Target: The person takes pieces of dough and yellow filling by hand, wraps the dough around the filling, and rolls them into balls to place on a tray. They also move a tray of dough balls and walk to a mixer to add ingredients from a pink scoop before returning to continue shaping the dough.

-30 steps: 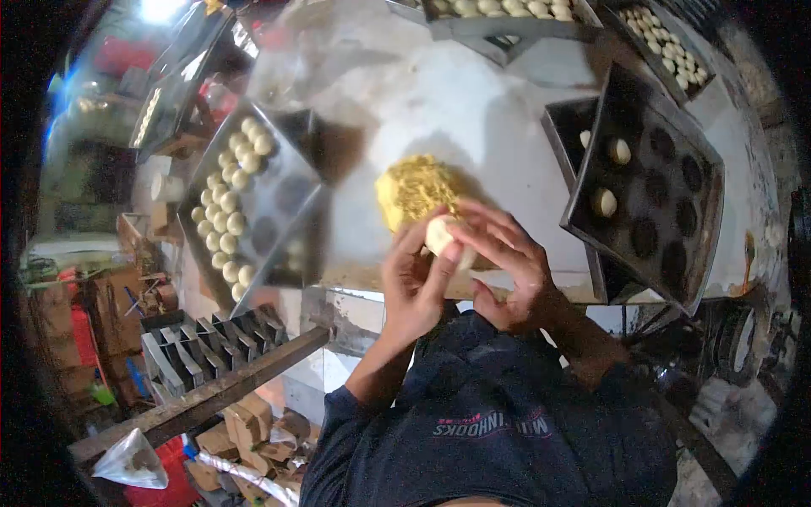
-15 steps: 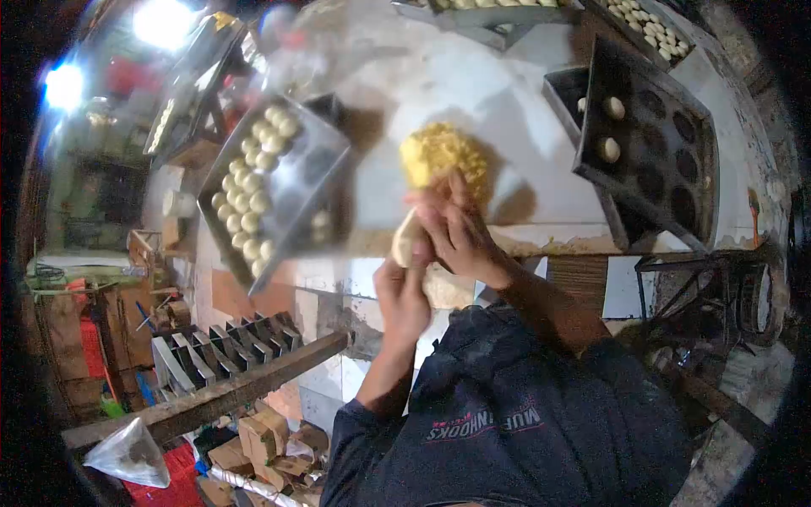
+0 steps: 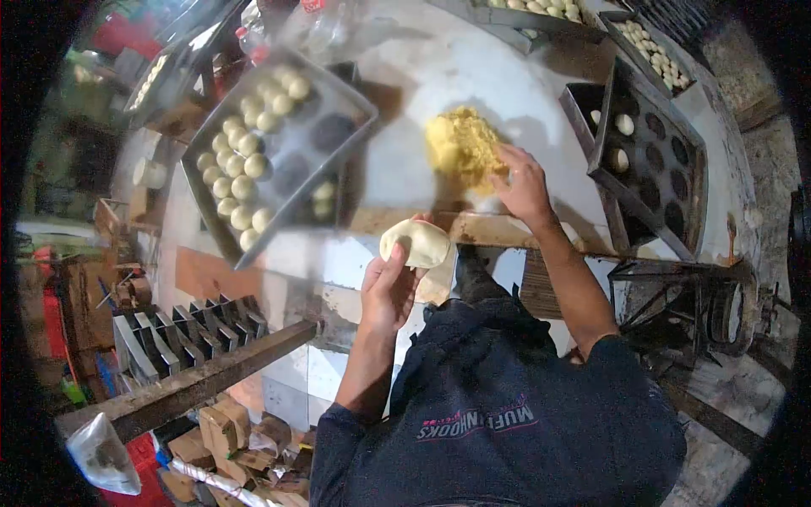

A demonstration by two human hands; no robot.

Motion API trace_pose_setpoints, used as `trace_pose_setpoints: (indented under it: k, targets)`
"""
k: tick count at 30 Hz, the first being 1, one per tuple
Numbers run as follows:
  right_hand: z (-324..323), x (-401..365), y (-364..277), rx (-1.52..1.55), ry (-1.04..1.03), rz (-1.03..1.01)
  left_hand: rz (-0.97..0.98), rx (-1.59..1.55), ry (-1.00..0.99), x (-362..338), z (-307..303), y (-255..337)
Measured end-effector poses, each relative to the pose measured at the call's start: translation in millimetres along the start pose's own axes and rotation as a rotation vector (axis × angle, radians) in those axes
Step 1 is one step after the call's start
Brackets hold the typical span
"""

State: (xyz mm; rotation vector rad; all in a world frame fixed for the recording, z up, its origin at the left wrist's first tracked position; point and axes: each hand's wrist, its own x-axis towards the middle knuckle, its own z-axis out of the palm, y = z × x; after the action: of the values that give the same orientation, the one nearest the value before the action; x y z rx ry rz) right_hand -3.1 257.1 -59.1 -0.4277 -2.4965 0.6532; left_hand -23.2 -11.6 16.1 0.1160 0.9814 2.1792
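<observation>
A flattened round of pale dough (image 3: 419, 242) rests in my left hand (image 3: 389, 287), the thumb pressed on its face, just in front of the work surface's edge. My right hand (image 3: 522, 184) is at the right side of a heap of crumbly yellow filling (image 3: 463, 148), its fingers apart and touching or very near the heap. No object shows between those fingers. To the left, a metal tray (image 3: 359, 114) holds several round dough balls (image 3: 243, 186).
At the right, a dark tray with round hollows (image 3: 646, 182) lies tilted over another tray and holds a few dough balls. More filled trays (image 3: 650, 52) stand at the back. A wooden beam (image 3: 203, 372) and metal moulds (image 3: 186, 338) are lower left.
My hands have moved apart. The right hand has gone from the dough to the right side of the yellow heap, while the left still holds the dough, now opened out flat. The view has shifted slightly.
</observation>
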Motion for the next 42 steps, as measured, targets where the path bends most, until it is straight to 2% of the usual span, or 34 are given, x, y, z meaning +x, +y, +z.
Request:
trace_pose_setpoints:
  k: [1, 2, 4, 6, 7, 9, 10, 12, 13, 14, 16, 17, 19, 20, 22, 23, 24, 26, 27, 28, 29, 30, 31, 32, 33, 34, 35, 36, 37, 38, 40, 41, 42]
  targets:
    - [6, 8, 12, -0.089, 0.087, -0.132, 0.013, 0.022, -0.015, 13, 4, -2]
    - [12, 13, 20, -0.083, 0.105, -0.133, 0.026, 0.049, -0.032, 27, 10, -2]
    - [19, 17, 33, -0.060, -0.097, -0.150, -0.009, 0.088, -0.051, 51, 22, 1]
    - [0, 32, 29, 0.041, -0.125, -0.133, -0.002, 0.028, -0.113, 78, 23, -3]
    - [-3, 38, 33, 0.170, -0.153, 0.001, -0.012, 0.043, -0.119, 91, 26, -6]
    - [-11, 46, 37, 0.446, -0.198, 0.306, -0.007, 0.107, -0.006, 114, 29, -12]
    - [-11, 46, 41, 0.458, -0.191, 0.323, -0.022, 0.123, -0.006, 125, 29, -19]
    - [-11, 46, 49, 1.146, -0.232, 0.612, -0.026, 0.295, 0.159, 145, 32, -35]
    - [-18, 48, 48, 1.443, -0.300, 0.670, -0.054, 0.260, 0.224, 154, 39, -43]
    - [-20, 49, 44, 1.449, -0.296, 0.684, -0.067, 0.266, 0.229, 162, 46, -49]
    - [-22, 55, 30, 1.004, -0.215, 0.331, -0.153, 0.175, 0.239, 176, 58, -55]
    - [-26, 60, 24, 1.006, -0.210, 0.333, -0.220, 0.136, 0.258, 183, 59, -58]
    - [-36, 69, 15, 0.374, -0.153, 0.010, -0.153, 0.232, 0.219, 195, 71, -64]
    - [-48, 75, 14, 0.377, -0.142, 0.020, -0.086, 0.322, 0.180, 199, 75, -65]
    - [-65, 85, 13, 0.544, -0.198, 0.008, -0.117, 0.343, 0.220, 203, 79, -60]
    - [-59, 86, 16, 0.619, 0.039, -0.041, -0.041, 0.232, 0.202, 201, 89, -54]
    - [-49, 81, 21, 0.616, 0.048, -0.030, 0.035, 0.114, 0.184, 198, 94, -51]
    - [-38, 74, 24, 0.905, -0.061, 0.267, 0.038, 0.080, 0.134, 192, 89, -52]
    - [-37, 70, 23, 1.027, -0.158, 0.416, 0.084, 0.160, 0.094, 191, 81, -57]
    - [-37, 68, 13, 1.021, -0.156, 0.405, 0.136, 0.239, 0.055, 188, 77, -58]
    - [-35, 65, 0, 0.986, -0.046, 0.312, 0.196, 0.416, 0.019, 181, 75, -58]
    - [-33, 62, -13, 0.951, 0.060, 0.216, 0.213, 0.411, 0.017, 175, 73, -56]
    - [-57, 66, -35, 0.635, 0.053, 0.042, 0.504, 0.887, -0.032, 168, 69, -54]
    - [-52, 64, -47, 0.415, 0.182, -0.099, 0.789, 1.365, -0.070, 159, 64, -53]
    - [-52, 61, -63, 0.473, 0.167, -0.075, 0.779, 1.208, -0.132, 149, 54, -52]
    - [-56, 57, -78, 0.532, 0.148, -0.052, 0.790, 1.205, -0.109, 132, 59, -39]
    - [-57, 52, -91, 0.536, 0.129, -0.072, 0.665, 0.982, -0.059, 109, 74, -16]
    - [-56, 47, -104, 0.505, 0.195, -0.197, 0.542, 0.758, -0.010, 89, 76, 0]
    - [-57, 41, -118, 0.477, 0.262, -0.321, 0.634, 0.612, -0.005, 76, 66, 7]
    - [-61, 36, -134, 0.488, 0.238, -0.340, 0.587, 0.362, -0.084, 59, 49, 15]
    - [-71, 25, -167, 0.593, 0.145, -0.511, 0.653, 0.428, -0.137, 31, 15, 28]
    - [-76, 18, -180, 0.601, 0.120, -0.521, 0.697, 0.552, -0.100, 13, 5, 35]
    - [-82, 9, -190, 0.768, -0.159, -0.279, 0.788, 0.583, -0.051, -3, 5, 40]
